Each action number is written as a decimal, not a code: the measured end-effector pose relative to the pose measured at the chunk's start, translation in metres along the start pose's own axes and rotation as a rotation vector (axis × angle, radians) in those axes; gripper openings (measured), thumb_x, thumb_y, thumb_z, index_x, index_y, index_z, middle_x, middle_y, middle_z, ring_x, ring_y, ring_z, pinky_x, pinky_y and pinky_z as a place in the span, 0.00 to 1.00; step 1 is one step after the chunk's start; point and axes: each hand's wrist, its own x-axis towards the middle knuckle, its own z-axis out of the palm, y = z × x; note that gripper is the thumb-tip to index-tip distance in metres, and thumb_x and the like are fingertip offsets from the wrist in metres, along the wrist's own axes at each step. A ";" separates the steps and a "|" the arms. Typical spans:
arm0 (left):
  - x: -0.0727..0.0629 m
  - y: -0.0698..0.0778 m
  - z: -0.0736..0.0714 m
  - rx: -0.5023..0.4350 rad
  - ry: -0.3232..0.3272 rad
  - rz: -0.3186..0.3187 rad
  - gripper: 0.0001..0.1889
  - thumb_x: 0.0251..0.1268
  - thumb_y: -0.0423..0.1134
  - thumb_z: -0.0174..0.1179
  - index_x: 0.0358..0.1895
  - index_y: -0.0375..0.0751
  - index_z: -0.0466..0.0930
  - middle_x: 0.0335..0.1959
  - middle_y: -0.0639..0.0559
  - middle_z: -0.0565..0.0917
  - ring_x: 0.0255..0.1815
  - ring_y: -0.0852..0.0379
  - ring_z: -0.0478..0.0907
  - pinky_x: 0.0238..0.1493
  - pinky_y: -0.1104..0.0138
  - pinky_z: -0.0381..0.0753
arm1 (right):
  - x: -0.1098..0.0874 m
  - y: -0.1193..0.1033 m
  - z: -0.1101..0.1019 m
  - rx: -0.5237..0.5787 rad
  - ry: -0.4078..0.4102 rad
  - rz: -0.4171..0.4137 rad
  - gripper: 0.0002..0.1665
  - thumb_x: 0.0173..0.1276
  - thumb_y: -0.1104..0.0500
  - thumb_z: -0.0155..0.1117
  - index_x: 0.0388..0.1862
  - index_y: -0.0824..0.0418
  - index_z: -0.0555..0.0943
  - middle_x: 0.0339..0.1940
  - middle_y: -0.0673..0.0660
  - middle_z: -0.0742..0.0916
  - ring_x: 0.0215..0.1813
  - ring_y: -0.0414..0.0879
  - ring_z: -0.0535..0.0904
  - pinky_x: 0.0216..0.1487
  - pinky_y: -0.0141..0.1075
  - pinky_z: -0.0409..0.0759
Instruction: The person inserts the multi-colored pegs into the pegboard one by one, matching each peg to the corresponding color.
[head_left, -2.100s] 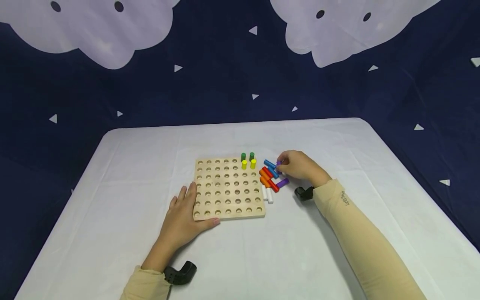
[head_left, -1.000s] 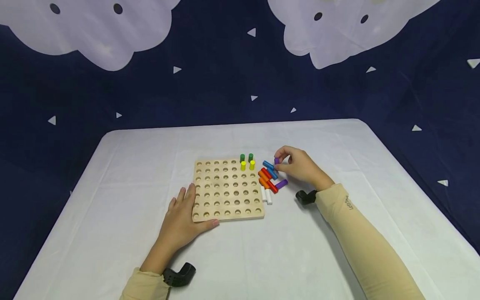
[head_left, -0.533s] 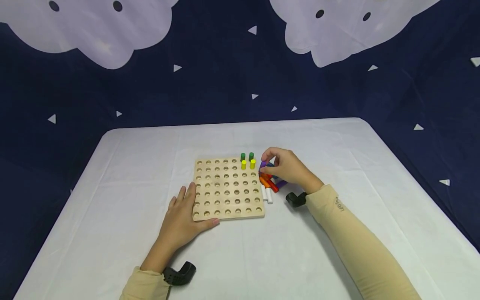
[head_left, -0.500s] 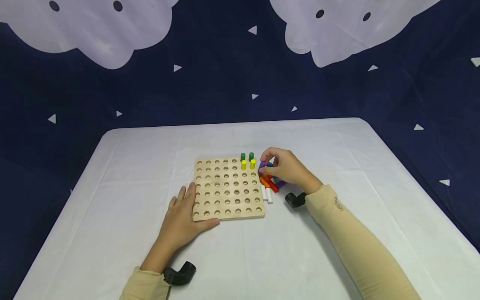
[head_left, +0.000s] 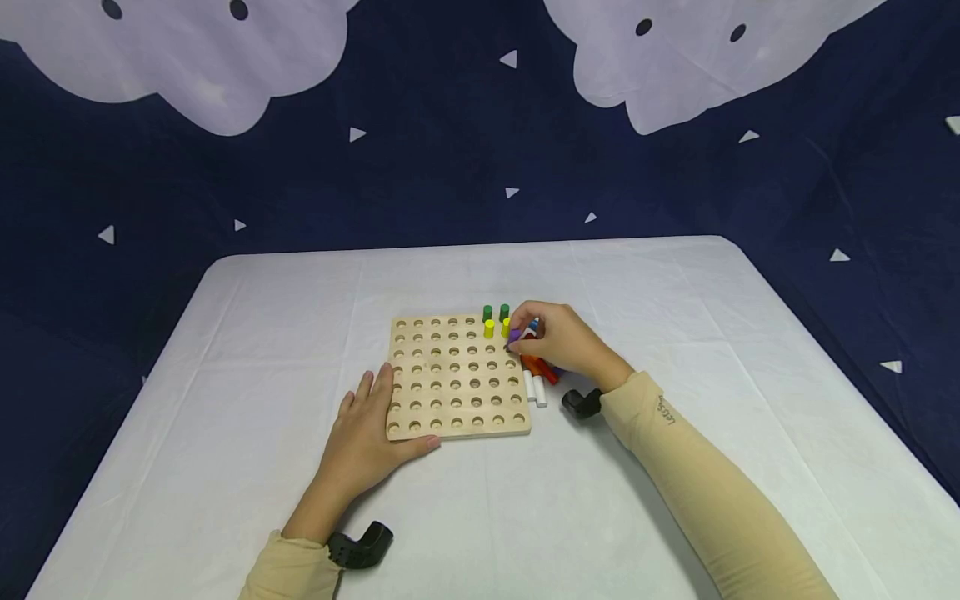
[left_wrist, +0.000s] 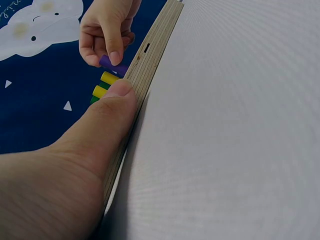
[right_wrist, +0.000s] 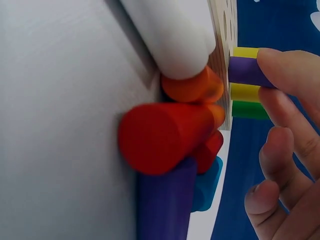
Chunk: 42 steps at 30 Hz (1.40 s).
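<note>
My right hand [head_left: 562, 342] pinches a purple peg [right_wrist: 244, 71] between thumb and fingertips. In the right wrist view the peg's lower end is right at the face of the wooden pegboard [head_left: 446, 376], beside the yellow pegs [head_left: 489, 329]. The head view puts it over a hole in the right-hand column, just in front of the right yellow peg. Behind the two yellow pegs stand two green pegs [head_left: 487, 312]. My left hand [head_left: 360, 446] rests against the board's near left corner, straight fingers along the left side and thumb [left_wrist: 107, 107] on the front edge.
Loose pegs lie along the board's right side: two white ones [head_left: 540, 392], red [right_wrist: 155, 137], orange [right_wrist: 187, 87], blue [right_wrist: 207, 187] and another purple peg [right_wrist: 165, 200]. My right hand partly covers this pile in the head view. A white cloth [head_left: 465, 517] covers the table.
My right hand has lifted the purple peg from the pile and carried it left to the board's right-hand column. The left hand and the board stay in place.
</note>
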 end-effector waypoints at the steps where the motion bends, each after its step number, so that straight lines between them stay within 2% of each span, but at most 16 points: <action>1: 0.000 0.000 0.000 0.001 0.001 0.000 0.69 0.42 0.71 0.71 0.80 0.35 0.43 0.80 0.34 0.52 0.81 0.35 0.46 0.80 0.42 0.43 | 0.000 -0.001 0.000 -0.004 -0.001 -0.001 0.10 0.62 0.57 0.74 0.39 0.50 0.81 0.37 0.49 0.85 0.27 0.48 0.74 0.25 0.33 0.73; 20: 0.000 0.000 -0.001 0.007 -0.006 -0.004 0.69 0.42 0.71 0.71 0.80 0.35 0.42 0.80 0.34 0.52 0.81 0.35 0.45 0.80 0.42 0.43 | 0.000 -0.008 0.002 -0.061 -0.010 -0.003 0.10 0.63 0.57 0.74 0.40 0.49 0.82 0.40 0.48 0.86 0.26 0.45 0.74 0.29 0.36 0.75; 29: 0.001 0.001 -0.001 0.005 -0.008 -0.004 0.69 0.42 0.71 0.71 0.80 0.34 0.42 0.80 0.34 0.53 0.81 0.35 0.45 0.80 0.42 0.43 | 0.001 -0.007 0.004 -0.115 -0.031 -0.019 0.09 0.62 0.57 0.74 0.39 0.49 0.82 0.40 0.47 0.87 0.30 0.44 0.77 0.37 0.36 0.77; 35: 0.001 0.002 -0.001 0.004 -0.012 -0.004 0.69 0.43 0.71 0.71 0.80 0.34 0.42 0.80 0.34 0.53 0.81 0.35 0.45 0.80 0.42 0.43 | 0.001 -0.005 0.003 -0.118 -0.035 -0.029 0.08 0.63 0.57 0.73 0.39 0.49 0.82 0.40 0.47 0.88 0.31 0.44 0.77 0.38 0.36 0.77; 39: 0.000 0.002 -0.002 0.005 -0.017 -0.007 0.69 0.43 0.71 0.71 0.80 0.34 0.42 0.80 0.34 0.52 0.81 0.35 0.45 0.80 0.42 0.43 | -0.001 -0.004 0.000 -0.128 -0.049 -0.032 0.10 0.64 0.55 0.73 0.43 0.48 0.83 0.41 0.46 0.88 0.31 0.44 0.77 0.37 0.36 0.78; 42: 0.000 0.001 -0.002 0.006 -0.018 -0.009 0.69 0.43 0.71 0.70 0.80 0.34 0.42 0.80 0.34 0.52 0.81 0.35 0.45 0.80 0.42 0.43 | -0.005 -0.002 -0.006 -0.129 -0.043 -0.019 0.14 0.63 0.53 0.73 0.47 0.48 0.83 0.41 0.45 0.87 0.30 0.46 0.77 0.32 0.36 0.78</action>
